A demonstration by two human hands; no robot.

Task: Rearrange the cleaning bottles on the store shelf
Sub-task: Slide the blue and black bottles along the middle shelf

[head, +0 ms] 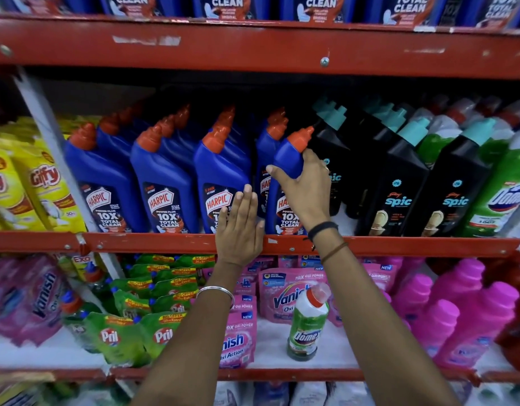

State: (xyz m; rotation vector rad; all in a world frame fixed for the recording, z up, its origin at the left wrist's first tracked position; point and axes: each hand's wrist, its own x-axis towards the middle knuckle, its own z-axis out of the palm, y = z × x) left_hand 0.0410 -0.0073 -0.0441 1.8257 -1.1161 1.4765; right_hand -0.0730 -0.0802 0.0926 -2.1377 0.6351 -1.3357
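Several blue Harpic bottles with orange caps stand in rows on the middle red shelf (pixel 153 243). My right hand (pixel 304 186) grips the shoulder of the rightmost front blue Harpic bottle (pixel 291 159), which leans to the right towards the black Spic bottles (pixel 399 183). With its fingers apart and flat, my left hand (pixel 239 227) rests against the front of the neighbouring Harpic bottle (pixel 220 171) at the shelf edge. A lone green Domex bottle (pixel 307 323) stands on the lower shelf below my right arm.
Green Domex bottles (pixel 504 189) fill the right end of the middle shelf, yellow Giffy pouches (pixel 39 183) the left. Below lie green Pril pouches (pixel 127 326), pink Vanish pouches (pixel 282 294) and pink bottles (pixel 463 315). More Harpic bottles line the top shelf (pixel 253 45).
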